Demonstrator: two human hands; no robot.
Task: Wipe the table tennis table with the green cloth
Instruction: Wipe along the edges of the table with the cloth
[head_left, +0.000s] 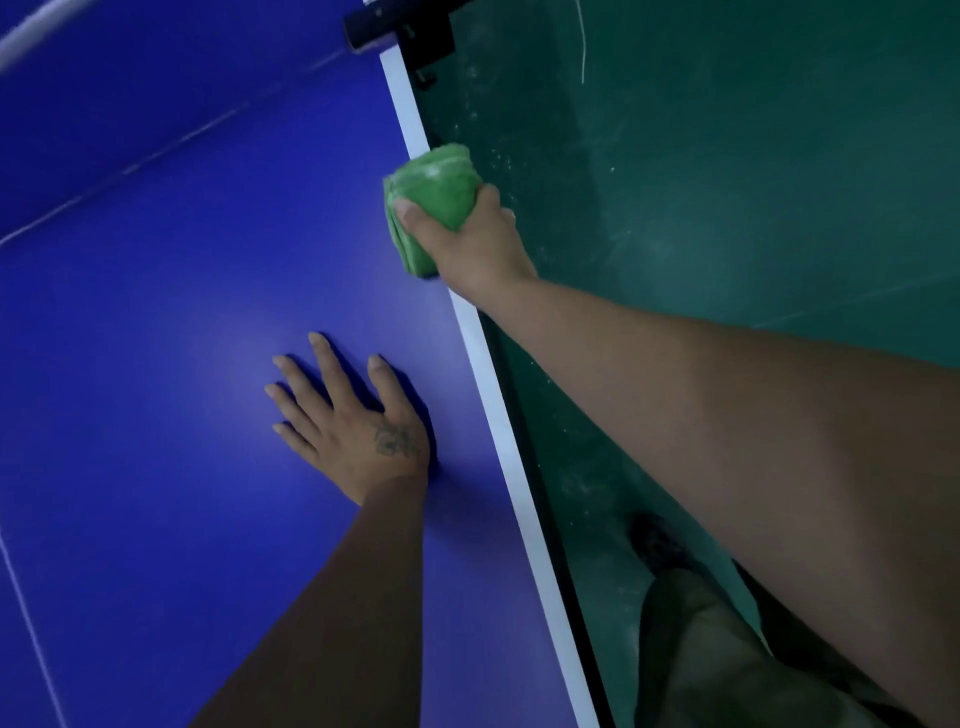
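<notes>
right hand | green cloth bulging from grip | at table edge

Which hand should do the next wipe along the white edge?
The right hand: it grips the green cloth on the table's white edge. The left hand lies flat on the blue top, holding nothing.
</notes>
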